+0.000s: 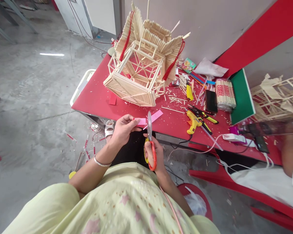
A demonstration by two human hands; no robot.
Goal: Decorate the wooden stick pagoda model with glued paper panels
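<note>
My left hand (123,130) pinches a pink paper strip (141,121) between thumb and fingers, just off the near edge of the red table. In my right hand (159,152) are scissors (149,125) with one red and one yellow handle, their blades pointing away from me and passing across the paper. Beyond the blades, another stretch of pink paper (157,115) angles to the right; whether it is joined to the held strip I cannot tell. Past my hands stands a pavilion model (136,91) built of thin wooden sticks, hung with red tassels (174,61).
On the red table (95,94) lie a yellow glue gun (193,122), pliers (205,117), a dark phone (211,101), a bundle of wrapped sticks (225,94) and wood scraps. At right, a person's arm (292,152) is beside a red chair (210,177). Litter dots the floor at left.
</note>
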